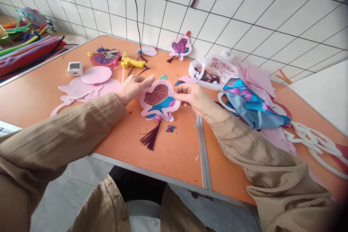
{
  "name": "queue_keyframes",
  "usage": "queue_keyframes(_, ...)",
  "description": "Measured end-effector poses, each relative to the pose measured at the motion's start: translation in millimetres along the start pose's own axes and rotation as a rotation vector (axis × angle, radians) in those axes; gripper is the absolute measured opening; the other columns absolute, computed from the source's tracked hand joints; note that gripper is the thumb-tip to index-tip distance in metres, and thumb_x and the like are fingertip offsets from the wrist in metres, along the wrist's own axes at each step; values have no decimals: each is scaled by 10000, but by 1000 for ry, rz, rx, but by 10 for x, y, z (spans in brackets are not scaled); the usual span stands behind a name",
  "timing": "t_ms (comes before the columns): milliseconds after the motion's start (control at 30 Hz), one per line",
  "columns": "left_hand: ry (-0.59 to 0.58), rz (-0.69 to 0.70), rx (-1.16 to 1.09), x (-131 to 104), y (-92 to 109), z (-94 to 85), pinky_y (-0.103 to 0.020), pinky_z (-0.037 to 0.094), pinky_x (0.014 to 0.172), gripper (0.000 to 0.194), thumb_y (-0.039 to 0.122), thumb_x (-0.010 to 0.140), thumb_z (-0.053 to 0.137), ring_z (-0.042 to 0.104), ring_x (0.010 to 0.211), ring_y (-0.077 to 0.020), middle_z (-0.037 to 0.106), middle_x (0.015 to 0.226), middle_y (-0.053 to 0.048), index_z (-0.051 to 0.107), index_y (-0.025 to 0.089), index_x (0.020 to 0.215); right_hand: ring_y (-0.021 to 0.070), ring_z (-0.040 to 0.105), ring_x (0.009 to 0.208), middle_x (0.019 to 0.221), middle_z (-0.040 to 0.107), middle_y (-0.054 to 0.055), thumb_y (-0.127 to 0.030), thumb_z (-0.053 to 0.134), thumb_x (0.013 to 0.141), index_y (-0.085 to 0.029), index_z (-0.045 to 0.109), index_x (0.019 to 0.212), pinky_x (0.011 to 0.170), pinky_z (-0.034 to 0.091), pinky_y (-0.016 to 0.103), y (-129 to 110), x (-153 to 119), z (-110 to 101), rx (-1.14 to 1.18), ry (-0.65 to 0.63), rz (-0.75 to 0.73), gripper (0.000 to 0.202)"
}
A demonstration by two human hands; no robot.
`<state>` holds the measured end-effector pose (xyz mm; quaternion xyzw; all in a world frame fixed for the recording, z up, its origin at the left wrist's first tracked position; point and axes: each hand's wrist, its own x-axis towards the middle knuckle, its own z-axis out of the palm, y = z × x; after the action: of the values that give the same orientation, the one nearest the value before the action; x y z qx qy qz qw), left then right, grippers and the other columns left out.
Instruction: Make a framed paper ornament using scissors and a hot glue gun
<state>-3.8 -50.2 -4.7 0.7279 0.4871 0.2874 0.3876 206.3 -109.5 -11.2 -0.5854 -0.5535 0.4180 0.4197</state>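
Between my hands is a flower-shaped fabric pendant (pixel 157 102) with a pale pink border and a blue, purple and gold brocade centre. A small pink bell (pixel 157 118) and a dark purple tassel (pixel 151 136) hang from its lower edge, and a teal loop (pixel 163 77) shows at its top. My left hand (pixel 135 87) grips the pendant's left side, thumb along the upper edge and fingers mostly hidden. On the opposite side, my right hand (pixel 196 100) pinches the right edge between thumb and fingers. A brocade scrap (pixel 170 129) lies just below.
Pink cut-outs (pixel 96 75), a white cube device (pixel 75 68), scissors (pixel 110 54) and a yellow glue gun (pixel 132 61) lie to the left. A similar pendant (pixel 180 47) leans on the tiled wall. Rightward are a plastic bag (pixel 217 70), blue brocade cloth (pixel 244 105) and white cord (pixel 315 136).
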Motion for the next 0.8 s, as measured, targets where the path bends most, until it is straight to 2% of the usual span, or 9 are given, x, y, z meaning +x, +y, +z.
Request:
queue_keyframes(100,-88,25,-19,-12,-1,0,-261,274,564,523,505,885,558,356,568,-92,362,525,9,431,162,511,73,430,483,605,561,-24,-315,756,580,-182,621,670,437,277,254,-7,-17,-3,40,22,-11,209)
queue_keyframes(200,-113,64,-51,-14,-30,21,-269,203,535,470,435,826,635,288,560,-85,322,531,25,415,167,509,74,430,490,628,559,-17,-359,785,591,-185,619,680,450,279,261,-10,-29,-3,42,8,-22,256)
queue_keyframes(300,-144,82,-157,-4,-73,50,-272,191,528,431,403,801,644,289,546,-86,332,542,27,412,175,518,85,431,502,638,542,-9,-431,788,650,-193,597,676,468,289,268,2,-31,-1,18,-17,-35,306)
queue_keyframes(433,-179,81,-231,-15,-83,88,-262,196,518,394,362,776,660,315,528,-82,357,530,28,428,177,517,95,402,530,592,420,-23,-537,658,797,-205,457,594,505,297,270,63,-13,4,26,-78,-118,438)
queue_keyframes(533,-197,79,-257,-45,-55,118,-248,200,499,391,308,755,663,308,511,-67,342,516,40,400,180,496,99,331,559,598,329,-34,-607,572,837,-210,356,582,526,269,273,105,-4,27,-47,-71,-200,519)
queue_keyframes(667,-201,32,-276,-67,-33,160,-225,226,475,337,317,702,690,319,500,-54,378,513,49,451,169,516,100,285,579,597,279,-42,-537,586,832,-209,326,569,553,234,285,122,-23,76,-267,-6,-282,494)
queue_keyframes(800,-205,20,-299,-62,-49,177,-217,254,472,318,356,652,721,351,511,-56,423,531,48,487,162,558,97,285,571,581,293,-45,-431,574,829,-207,347,554,553,228,287,114,-55,110,-294,25,-292,421)
